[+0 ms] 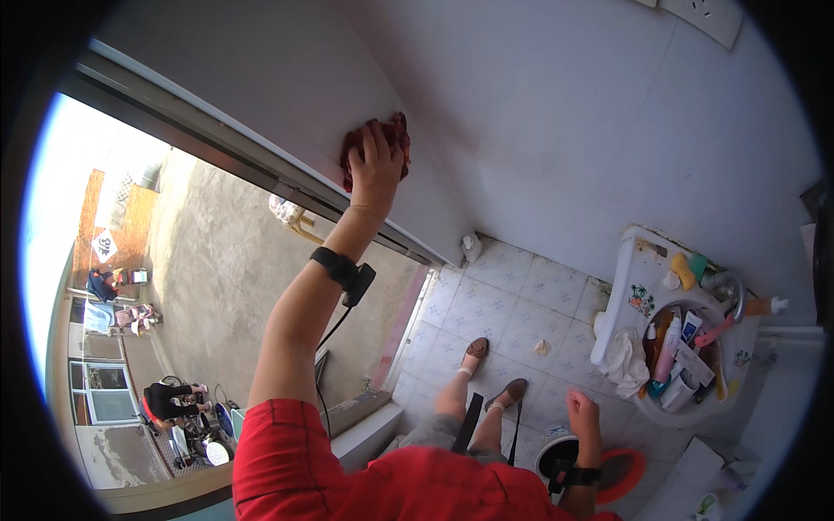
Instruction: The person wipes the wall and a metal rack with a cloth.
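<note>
My left hand [374,159] presses a dark red cloth [402,140] flat against the white wall panel [313,98] beside the door frame, its fingers spread over the folds. My right hand [582,410] hangs low at my side, fingers curled in and apparently holding nothing. Beneath it are a bucket [558,449] and a red basin [625,475], partly hidden by my forearm. Both wrists wear black bands with small devices.
At right a washbasin [612,312] holds tubes, bottles and crumpled tissue, with a tap [739,293] and a yellow sponge [683,271]. A white bottle [471,247] stands in the floor corner. Outside the doorway, a person [171,404] bends beside a bicycle or similar vehicle.
</note>
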